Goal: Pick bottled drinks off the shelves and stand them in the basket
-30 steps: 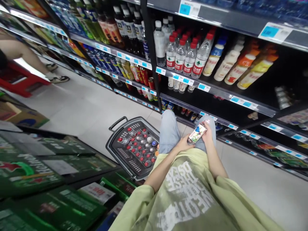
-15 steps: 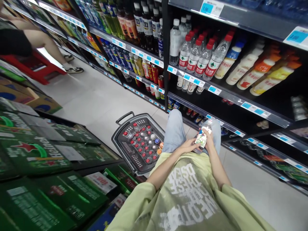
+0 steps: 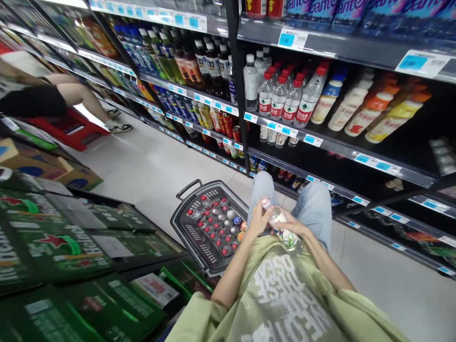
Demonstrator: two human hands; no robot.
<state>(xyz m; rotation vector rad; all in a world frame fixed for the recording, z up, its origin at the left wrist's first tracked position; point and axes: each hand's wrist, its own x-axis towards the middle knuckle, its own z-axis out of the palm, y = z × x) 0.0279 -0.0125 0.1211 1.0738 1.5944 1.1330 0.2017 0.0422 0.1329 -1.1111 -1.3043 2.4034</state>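
Note:
Above my lap, my right hand (image 3: pixel 292 225) is closed round a clear plastic bottle (image 3: pixel 287 239) with a white and green label. The bottle lies tilted, one end towards my shirt and the other towards my left hand (image 3: pixel 261 221). The fingers of my left hand are pinched on a small white-and-pink thing (image 3: pixel 265 203), too blurred to name, beside the bottle's far end. To the left of my knees stands a black shopping basket (image 3: pixel 181 227), with several upright bottles in it, mostly red-capped.
Shelves of drinks (image 3: pixel 270 124) rise in front, with red-capped water bottles (image 3: pixel 279 100) and milky drink bottles (image 3: pixel 351 108). Green beer cartons (image 3: pixel 57 237) are stacked at left. Farther left a person (image 3: pixel 35 97) sits on a red stool (image 3: pixel 74 128).
The bottle has moved left and towards my body and has turned, its labelled part now nearer my shirt. My left hand has gone to its far end and holds a small thing. The view shifted slightly.

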